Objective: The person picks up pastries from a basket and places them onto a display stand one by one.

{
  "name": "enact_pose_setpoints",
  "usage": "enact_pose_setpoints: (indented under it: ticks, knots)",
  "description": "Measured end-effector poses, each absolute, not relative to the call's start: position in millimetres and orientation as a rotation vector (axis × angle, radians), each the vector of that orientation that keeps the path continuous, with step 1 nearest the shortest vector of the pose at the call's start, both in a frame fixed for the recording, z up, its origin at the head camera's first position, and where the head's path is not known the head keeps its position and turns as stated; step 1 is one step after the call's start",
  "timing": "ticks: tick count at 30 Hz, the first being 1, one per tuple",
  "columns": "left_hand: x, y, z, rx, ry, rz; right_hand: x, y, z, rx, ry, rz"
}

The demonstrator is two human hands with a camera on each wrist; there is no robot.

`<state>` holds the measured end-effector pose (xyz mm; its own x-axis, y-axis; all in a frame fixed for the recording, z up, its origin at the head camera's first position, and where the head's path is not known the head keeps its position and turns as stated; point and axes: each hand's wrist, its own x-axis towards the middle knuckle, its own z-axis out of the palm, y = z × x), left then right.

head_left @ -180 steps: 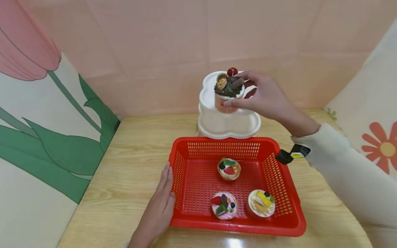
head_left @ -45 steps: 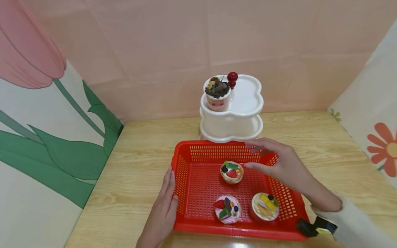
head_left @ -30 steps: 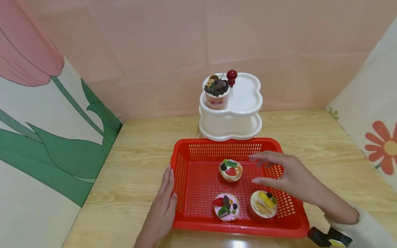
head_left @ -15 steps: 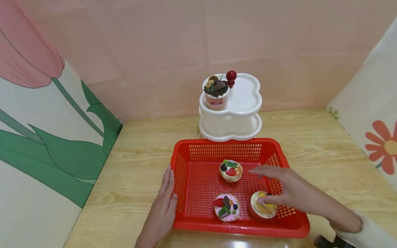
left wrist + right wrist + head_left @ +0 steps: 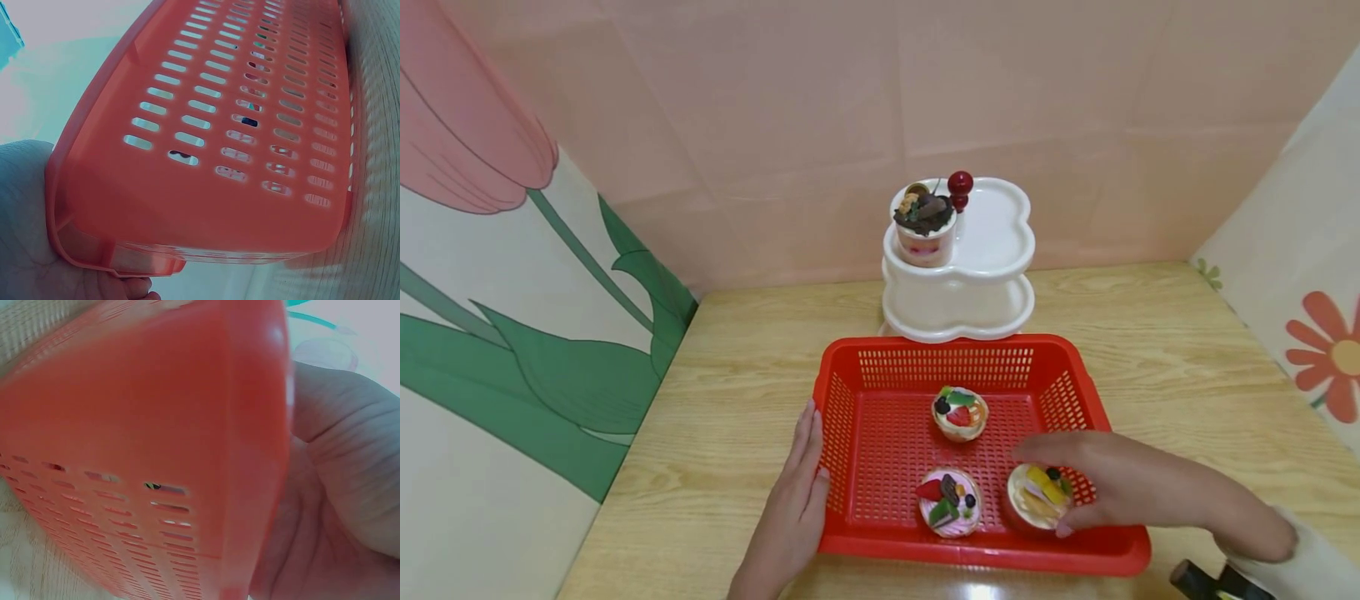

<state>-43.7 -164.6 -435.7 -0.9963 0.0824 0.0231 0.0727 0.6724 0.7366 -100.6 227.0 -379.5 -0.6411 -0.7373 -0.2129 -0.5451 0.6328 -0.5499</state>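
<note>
In the head view my right hand [image 5: 1123, 483] reaches over the right rim of the red plastic basket [image 5: 880, 546]. Its thumb and fingers curl round a cream dessert cup [image 5: 1030, 498] topped with yellow fruit pieces. My left hand [image 5: 786, 500] lies with straight fingers along the basket's left side. Also in the basket are a fruit tart [image 5: 959, 414] and a pink cream tart [image 5: 950, 502]. Both wrist views mostly show the basket's outer walls; from the right wrist, the wall hides the fingertips and the cup.
Behind the basket stands a white two-tier stand [image 5: 996, 229] with a red ball knob [image 5: 960, 183]. A chocolate-topped dessert cup [image 5: 923, 227] sits on its upper tier, at the left. Wooden table [image 5: 737, 375] surrounds the basket, and a pink backdrop [image 5: 775, 142] rises behind.
Earlier my right hand held the chocolate-topped cup above the stand; that cup now sits on the upper tier. The hand has come down to the yellow-fruit cup. My left hand has stayed put.
</note>
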Motion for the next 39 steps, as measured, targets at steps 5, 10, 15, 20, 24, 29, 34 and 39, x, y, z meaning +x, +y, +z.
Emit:
enact_pose_setpoints:
  ticks: [5,10,15,20,24,29,34,39]
  knots:
    - [-43.7,-163.9,-435.0,0.113,2.846,1.257,-101.1,226.4,-382.0,-0.994,2.387,-0.574]
    - [-43.6,-164.3,-435.1,0.127,2.859,1.262,-101.2,225.2,-385.0,-0.995,2.389,-0.526]
    - [-43.7,-163.6,-433.5,0.099,2.838,1.26,-99.1,224.3,-386.7,-0.963,2.422,-0.436]
    - [-43.7,-163.1,-432.4,0.09,2.816,1.242,-95.9,223.4,-388.2,-0.904,2.465,-0.363]
    - [-44.0,-164.0,-432.0,0.074,2.816,1.222,-95.1,220.7,-389.5,-0.818,2.483,-0.334]
    - [-44.4,-164.1,-432.6,0.063,2.817,1.21,-94.5,216.9,-393.5,-0.833,2.531,-0.278]
    - [-43.9,-163.0,-433.6,0.071,2.809,1.218,-93.7,217.5,-396.5,-0.879,2.565,-0.278]
    - [-44.3,-163.4,-433.0,0.078,2.821,1.217,-91.9,218.4,-396.6,-0.935,2.613,-0.291]
